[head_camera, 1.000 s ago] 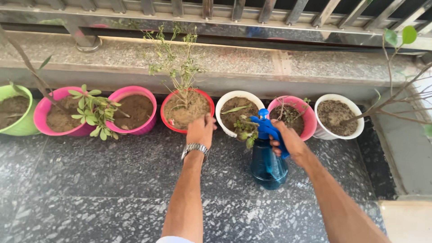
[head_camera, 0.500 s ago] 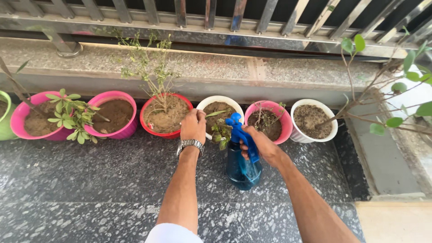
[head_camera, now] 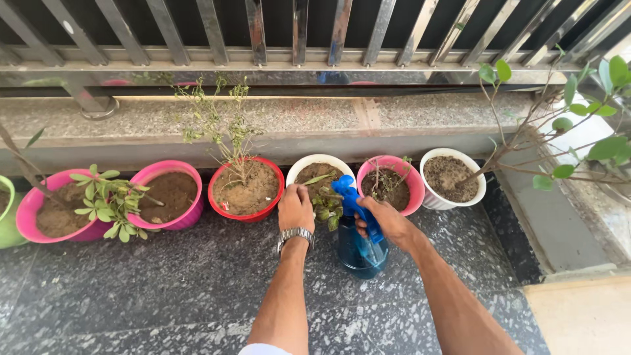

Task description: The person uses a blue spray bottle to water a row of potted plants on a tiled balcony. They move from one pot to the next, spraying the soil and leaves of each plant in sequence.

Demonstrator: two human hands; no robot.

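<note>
- Two bare hands are reaching out over a row of plant pots that is standing along a low stone ledge under a metal railing (head_camera: 296, 33).
- The right hand (head_camera: 384, 220) is closing around the blue trigger head of a blue spray bottle (head_camera: 358, 246), and the nozzle is pointing toward a white pot (head_camera: 309, 164).
- The bottle is standing upright on the dark speckled floor (head_camera: 131, 296), just in front of the white pot and a pink pot (head_camera: 411, 190).
- The left hand (head_camera: 296, 207), with a metal watch (head_camera: 296, 235) on the wrist, is resting at the near rim of the white pot with the fingers curled down; I cannot tell if it is gripping something.
- A small green plant (head_camera: 327, 204) is growing between the two hands.
- A red pot (head_camera: 220, 200) with a thin twiggy plant is sitting just to the left of the white one, and two more pink pots are standing further left.
</note>
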